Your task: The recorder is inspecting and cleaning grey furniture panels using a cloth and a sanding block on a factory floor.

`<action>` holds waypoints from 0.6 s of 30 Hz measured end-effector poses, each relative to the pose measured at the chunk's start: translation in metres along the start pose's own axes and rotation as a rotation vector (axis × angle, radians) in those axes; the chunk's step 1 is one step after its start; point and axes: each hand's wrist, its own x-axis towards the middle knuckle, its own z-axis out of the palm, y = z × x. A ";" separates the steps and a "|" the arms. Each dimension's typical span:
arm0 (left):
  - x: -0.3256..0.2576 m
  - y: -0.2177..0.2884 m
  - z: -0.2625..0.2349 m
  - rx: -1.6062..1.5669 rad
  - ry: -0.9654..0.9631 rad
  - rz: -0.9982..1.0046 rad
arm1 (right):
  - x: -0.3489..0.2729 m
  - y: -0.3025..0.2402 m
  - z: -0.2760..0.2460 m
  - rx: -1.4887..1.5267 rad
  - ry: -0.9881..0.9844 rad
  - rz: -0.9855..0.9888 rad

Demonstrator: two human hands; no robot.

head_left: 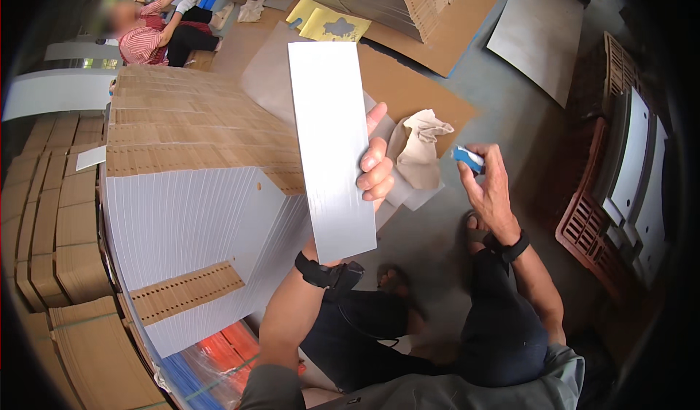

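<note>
My left hand (375,169) holds up a long white rectangular panel (332,147), its fingers wrapped round the right edge; the palm and most of the hand are hidden behind it. The panel's broad face is turned up toward me, with faint greyish marks on its lower part. To the right and apart from the panel, my right hand (490,191) grips a small blue-and-white block (468,160) between thumb and fingers. What kind of thing that block is, I cannot make out. A crumpled beige cloth (423,140) lies between the two hands, lower down on brown sheeting.
A tall stack of white panels (197,220) with brown cardboard strips stands close on my left. Beyond it are bundled cardboard stacks (76,227). Reddish-brown plastic crates (583,220) stand at right. A yellow sheet (328,23) lies ahead. Another person (149,41) sits at far left.
</note>
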 end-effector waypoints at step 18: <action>-0.019 -0.021 -0.034 0.830 0.686 0.333 | 0.230 0.187 0.052 -0.372 0.015 -0.132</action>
